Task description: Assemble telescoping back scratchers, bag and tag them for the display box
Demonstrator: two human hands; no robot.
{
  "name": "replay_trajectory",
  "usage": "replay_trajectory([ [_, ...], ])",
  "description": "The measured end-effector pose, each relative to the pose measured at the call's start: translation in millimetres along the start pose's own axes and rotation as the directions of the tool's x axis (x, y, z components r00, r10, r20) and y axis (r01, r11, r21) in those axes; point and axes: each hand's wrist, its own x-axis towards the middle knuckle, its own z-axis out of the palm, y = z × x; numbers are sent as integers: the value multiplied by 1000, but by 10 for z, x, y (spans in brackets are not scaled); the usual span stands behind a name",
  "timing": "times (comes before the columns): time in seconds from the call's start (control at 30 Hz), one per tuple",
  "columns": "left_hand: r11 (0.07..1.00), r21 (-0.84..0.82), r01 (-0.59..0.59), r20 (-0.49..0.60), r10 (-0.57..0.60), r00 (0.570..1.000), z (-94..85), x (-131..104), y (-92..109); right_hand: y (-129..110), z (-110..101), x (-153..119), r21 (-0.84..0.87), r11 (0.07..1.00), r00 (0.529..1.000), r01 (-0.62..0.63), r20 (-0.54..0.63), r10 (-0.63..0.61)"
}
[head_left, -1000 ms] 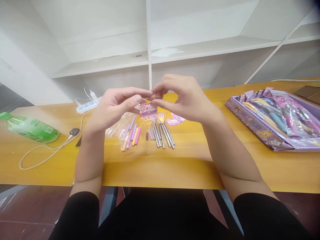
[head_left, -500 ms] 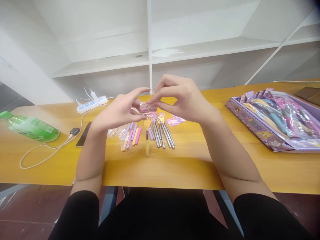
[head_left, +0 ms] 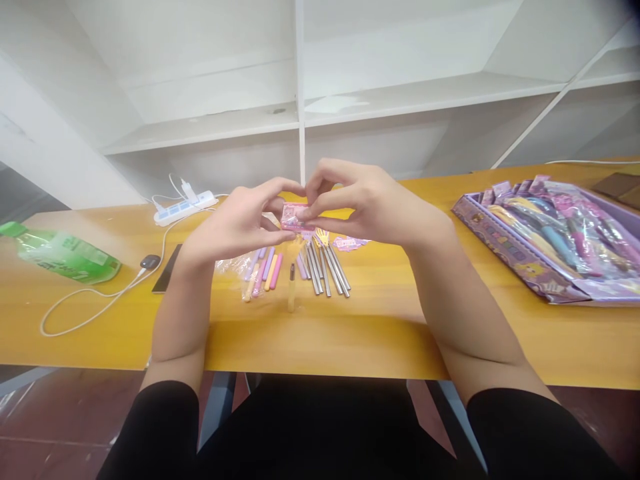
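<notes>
My left hand [head_left: 245,217] grips the left side of a small pink printed card [head_left: 291,215] between thumb and fingers. At the card's right side, the fingertips of my right hand [head_left: 360,203] are closed on it. Below the card shows a small back scratcher with a yellow handle [head_left: 291,295] and a dark neck; its top is mostly covered by my left thumb and the card. Behind it on the table lie several metal back scratcher rods [head_left: 327,270] with yellow and pink claw heads. To their left are several coloured handles [head_left: 270,268], some in clear plastic.
Printed cards [head_left: 350,244] lie beyond the rods. On the right stands a purple display box [head_left: 510,250] with bagged items. A green bottle [head_left: 65,253], a white cable [head_left: 100,291], a dark phone [head_left: 167,270] and a power strip [head_left: 185,208] are on the left.
My right fingers have come down slightly onto the card, and my left index finger has curled towards them. The card tilts to show more of its face; the yellow claw is now mostly covered.
</notes>
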Motion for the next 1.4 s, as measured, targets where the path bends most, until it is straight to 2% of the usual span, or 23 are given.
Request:
replay_trajectory([
  [0.1, 1000, 2, -22, -27, 22, 999, 8, 17, -13, -14, -12, 13, 33, 998, 999, -44, 11, 44],
  [0.23, 999, -10, -36, -46, 35, 998, 8, 21, -21, 20, 31, 31, 69, 987, 988, -147, -35, 149],
  [0.4, 1000, 10, -9, -63, 10, 998, 17, 5, -8, 56, 91, 18, 234, 928, 953, -290, -17, 302],
  [0.77, 984, 179, -23, -106, 42, 994, 98, 18, 11, 48, 252, 19, 302, 892, 932, -338, -24, 361],
  [0.83, 974, 228, -15, -119, 43, 992, 117, 22, 31, 3, 265, 40, 283, 867, 905, -410, 4, 426],
  [0.93, 965, 261, 5, -123, 28, 992, 142, 27, 60, -97, 264, 90, 204, 816, 838, -541, 53, 543],
  [1.03, 962, 273, 0, -139, 40, 989, 164, 33, 60, -167, 268, 135, 100, 799, 804, -593, 22, 594],
  [1.2, 945, 324, -32, -162, 89, 983, 176, 42, 27, -177, 244, 143, 59, 804, 806, -591, 39, 590],
  [1.4, 947, 320, 5, -157, 48, 987, 128, 60, 4, -149, 133, 90, 82, 834, 837, -546, 88, 540],
])
